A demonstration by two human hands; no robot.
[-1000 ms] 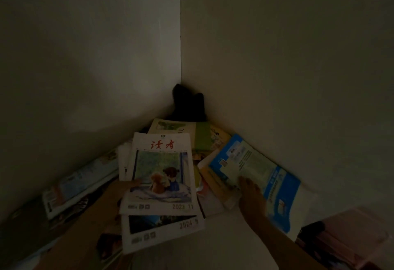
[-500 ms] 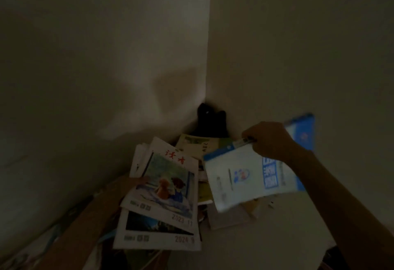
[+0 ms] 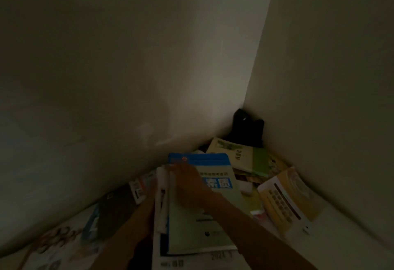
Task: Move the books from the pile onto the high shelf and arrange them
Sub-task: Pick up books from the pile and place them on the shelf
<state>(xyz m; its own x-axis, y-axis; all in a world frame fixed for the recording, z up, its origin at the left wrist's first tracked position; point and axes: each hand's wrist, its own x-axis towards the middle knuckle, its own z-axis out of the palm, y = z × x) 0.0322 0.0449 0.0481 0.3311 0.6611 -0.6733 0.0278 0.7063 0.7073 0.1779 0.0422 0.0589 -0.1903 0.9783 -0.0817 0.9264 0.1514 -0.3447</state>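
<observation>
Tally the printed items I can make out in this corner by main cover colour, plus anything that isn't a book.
Blue-and-white: 1, the book under the right hand.
Green: 1, the book by the corner.
Yellow: 1, the book at the right wall.
Dark: 1, the book on the left.
Non-book: 1, the black object in the corner.
Total: 5; others too dim to sort.
</observation>
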